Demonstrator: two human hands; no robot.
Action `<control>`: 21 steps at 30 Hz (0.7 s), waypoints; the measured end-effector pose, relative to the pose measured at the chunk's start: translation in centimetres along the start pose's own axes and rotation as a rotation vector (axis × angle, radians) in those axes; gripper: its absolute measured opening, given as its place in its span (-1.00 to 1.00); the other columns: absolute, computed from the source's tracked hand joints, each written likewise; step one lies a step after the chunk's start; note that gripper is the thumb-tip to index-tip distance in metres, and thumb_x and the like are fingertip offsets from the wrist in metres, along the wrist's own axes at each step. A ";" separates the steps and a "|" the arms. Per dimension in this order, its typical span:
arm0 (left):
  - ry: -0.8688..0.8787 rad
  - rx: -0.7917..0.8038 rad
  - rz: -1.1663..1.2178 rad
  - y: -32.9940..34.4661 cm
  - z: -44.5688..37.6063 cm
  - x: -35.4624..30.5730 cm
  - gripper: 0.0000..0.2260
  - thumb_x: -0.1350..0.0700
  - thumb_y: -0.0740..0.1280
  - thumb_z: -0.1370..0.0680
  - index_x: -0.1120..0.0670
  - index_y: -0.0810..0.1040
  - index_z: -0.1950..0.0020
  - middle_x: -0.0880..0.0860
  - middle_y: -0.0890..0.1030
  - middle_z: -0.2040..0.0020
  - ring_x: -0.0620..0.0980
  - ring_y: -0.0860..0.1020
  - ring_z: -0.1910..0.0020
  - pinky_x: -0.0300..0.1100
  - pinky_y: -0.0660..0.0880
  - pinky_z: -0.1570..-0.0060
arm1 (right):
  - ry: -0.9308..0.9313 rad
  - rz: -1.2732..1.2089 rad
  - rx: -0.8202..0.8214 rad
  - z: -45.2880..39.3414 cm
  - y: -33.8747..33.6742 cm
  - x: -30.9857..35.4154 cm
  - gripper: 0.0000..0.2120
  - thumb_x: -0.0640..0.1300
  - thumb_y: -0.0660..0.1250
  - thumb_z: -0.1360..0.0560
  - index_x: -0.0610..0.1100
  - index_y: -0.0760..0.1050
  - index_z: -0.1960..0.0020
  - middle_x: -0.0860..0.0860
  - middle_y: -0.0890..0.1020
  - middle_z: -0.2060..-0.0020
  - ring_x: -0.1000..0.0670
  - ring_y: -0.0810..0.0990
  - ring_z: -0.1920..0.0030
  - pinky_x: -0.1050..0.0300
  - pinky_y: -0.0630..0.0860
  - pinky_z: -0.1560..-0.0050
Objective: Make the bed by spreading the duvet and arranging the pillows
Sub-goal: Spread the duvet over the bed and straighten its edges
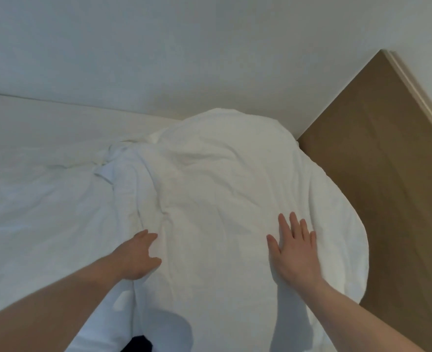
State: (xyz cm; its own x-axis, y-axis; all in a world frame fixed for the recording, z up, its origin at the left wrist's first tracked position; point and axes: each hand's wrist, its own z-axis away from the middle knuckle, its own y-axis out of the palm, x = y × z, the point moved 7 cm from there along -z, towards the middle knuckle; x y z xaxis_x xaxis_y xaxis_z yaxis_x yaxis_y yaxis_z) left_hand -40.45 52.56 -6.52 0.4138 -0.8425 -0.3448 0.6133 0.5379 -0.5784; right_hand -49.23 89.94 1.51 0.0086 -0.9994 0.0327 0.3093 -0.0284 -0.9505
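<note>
The white duvet [222, 189] lies in a rumpled heap at the corner of the bed [32, 138], from the centre toward 3 o'clock, its rounded edge hanging over the brown floor [387, 174]. The right hand [296, 247] rests flat on it at 4 o'clock, fingers straight and spread. The left hand [136, 257], at 7 o'clock, touches a fold of the duvet with fingers loosely bent, and I cannot tell if it pinches the cloth; the white wall [184, 47] stands behind at 12 o'clock.
</note>
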 end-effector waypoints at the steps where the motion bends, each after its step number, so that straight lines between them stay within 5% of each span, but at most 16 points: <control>1: -0.007 0.027 -0.025 0.8 1.0 0.6 -0.26 -0.17 0.29 -0.60 0.02 0.02 -0.66 0.04 -0.01 -0.66 -0.02 0.03 -0.63 -0.18 0.04 -0.55 | 0.031 -0.015 0.015 0.9 0.3 0.2 -0.36 0.23 -0.08 -0.68 0.02 -0.12 -0.67 -0.03 -0.11 -0.66 -0.14 -0.16 -0.65 -0.17 -0.16 -0.62; 10: -0.121 -0.031 -0.057 4.3 14.3 7.7 -0.31 -0.15 0.27 -0.60 -0.01 0.06 -0.65 -0.01 -0.01 -0.66 0.01 0.11 -0.61 -0.11 0.14 -0.54 | -0.069 -0.128 0.205 13.4 2.0 7.5 -0.33 0.20 0.07 -0.66 0.02 -0.08 -0.67 -0.03 -0.12 -0.66 -0.16 -0.15 -0.65 -0.26 -0.10 -0.60; 21: -0.285 -0.146 -0.045 6.6 33.5 17.7 -0.36 -0.12 0.35 -0.57 -0.06 0.21 -0.60 -0.03 0.07 -0.65 0.02 0.24 -0.57 -0.07 0.23 -0.49 | -0.179 -0.390 0.348 27.4 3.6 11.4 -0.34 0.14 0.16 -0.65 -0.05 0.05 -0.66 -0.06 0.07 -0.65 -0.11 0.02 -0.64 -0.08 0.03 -0.62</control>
State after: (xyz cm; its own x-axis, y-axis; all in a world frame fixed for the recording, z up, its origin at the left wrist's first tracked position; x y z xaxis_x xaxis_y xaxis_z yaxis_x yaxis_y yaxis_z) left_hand -6.56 42.13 8.28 0.5726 -0.8127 -0.1077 0.5410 0.4733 -0.6952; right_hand -21.94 78.93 6.89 -0.0175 -0.8965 0.4427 0.6176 -0.3579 -0.7004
